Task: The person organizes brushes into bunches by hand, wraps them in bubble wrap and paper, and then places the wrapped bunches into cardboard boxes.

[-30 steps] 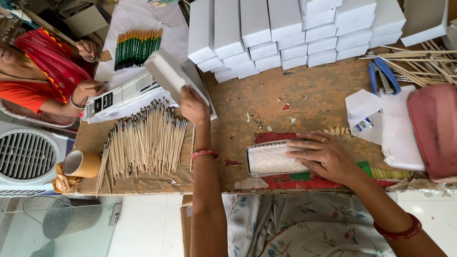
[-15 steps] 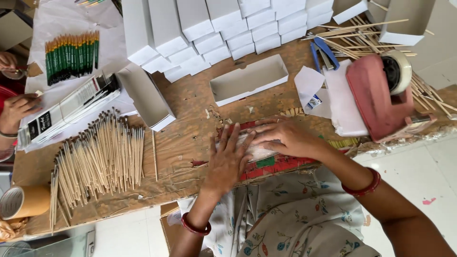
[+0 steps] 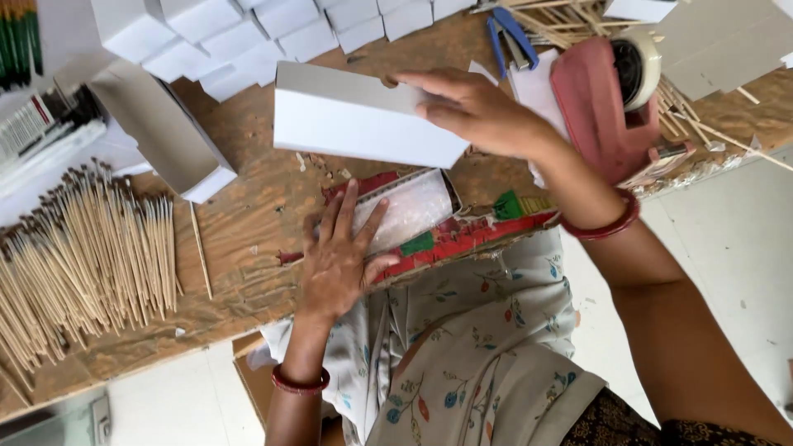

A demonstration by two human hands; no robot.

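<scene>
Your right hand (image 3: 475,107) grips the white box (image 3: 363,120) by its rim; left hand (image 3: 339,256) lies open, pinning the clear packet (image 3: 413,206) flat.

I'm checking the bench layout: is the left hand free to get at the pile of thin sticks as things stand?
Probably yes: the left hand lies flat on the clear packet, holding nothing, and only bare table lies between it and the sticks.
</scene>
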